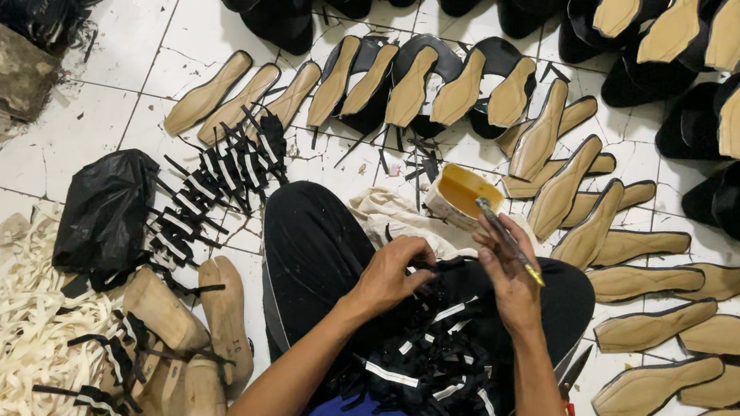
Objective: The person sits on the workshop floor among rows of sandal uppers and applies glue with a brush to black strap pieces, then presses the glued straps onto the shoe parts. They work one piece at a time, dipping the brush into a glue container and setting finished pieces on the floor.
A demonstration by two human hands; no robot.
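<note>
From the head camera, the person sits on a white tiled floor [141, 39] with a heap of black straps [427, 356] in the lap. The left hand [392, 277] is closed on one strap at the far edge of that heap, fingers pinching it. The right hand [512, 277] grips a thin brush [509, 241], its handle slanting to the near right and its tip pointing far-left toward a small tub of yellow glue [461, 193] just beyond the knees. To the left lie more black straps [213, 184], a black plastic bag [106, 209], wooden shoe forms [205, 329] and a pile of pale strips [16, 334]. Tan soles [657, 319] spread across the floor to the right and far side.
</note>
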